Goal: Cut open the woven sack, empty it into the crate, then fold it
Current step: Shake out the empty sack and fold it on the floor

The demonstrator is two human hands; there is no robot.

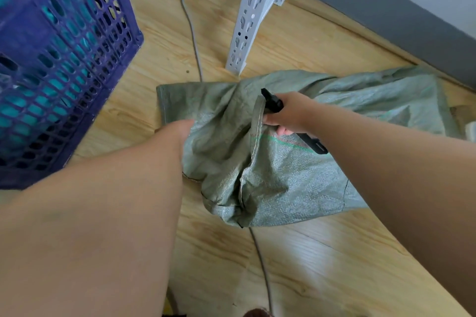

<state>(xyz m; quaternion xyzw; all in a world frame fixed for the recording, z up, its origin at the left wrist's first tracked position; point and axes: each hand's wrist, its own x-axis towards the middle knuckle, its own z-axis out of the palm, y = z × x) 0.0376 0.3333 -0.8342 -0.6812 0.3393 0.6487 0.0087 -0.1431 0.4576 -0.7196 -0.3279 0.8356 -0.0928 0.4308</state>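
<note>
We are gripping a black cutter (273, 104) and a sack edge strip (258, 121) together in our right hand (291, 113). Our left hand (180, 128) is reaching into the fabric, its fingers hidden, so we cannot tell its grasp. The green woven sack (270, 175) is lying limp on the wooden floor (322, 265), probably for folding, near the blue crate (77, 46) showing teal contents.

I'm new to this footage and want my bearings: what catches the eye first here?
A crumpled green woven sack lies mid-floor, gripped by both hands: the left hand at its left side, the right hand pinching its hem while holding a black cutter. At upper left stands a blue lattice crate with teal contents showing through.
</note>
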